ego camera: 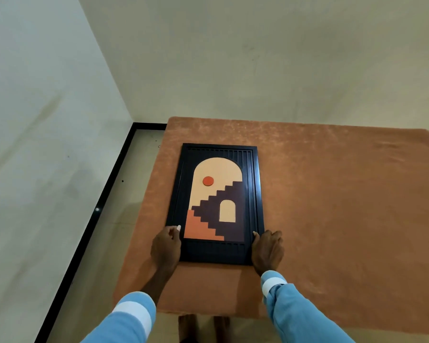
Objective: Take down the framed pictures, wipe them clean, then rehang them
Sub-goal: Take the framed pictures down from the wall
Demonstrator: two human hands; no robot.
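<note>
The left hand and right hand each clasp a lower side edge of the framed picture, thumbs on its face. It lies flat and face up between them, reaching away across the cloth-covered tabletop. It seems down and ready for wiping. No cloth shows, so one must be fetched first.

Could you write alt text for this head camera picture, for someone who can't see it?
Seen from above, a person's left hand and right hand grip the near corners of a black-framed picture lying flat on an orange-brown cloth-covered table. The picture shows a cream arch, an orange sun and dark stairs. Pale walls stand behind.
</note>
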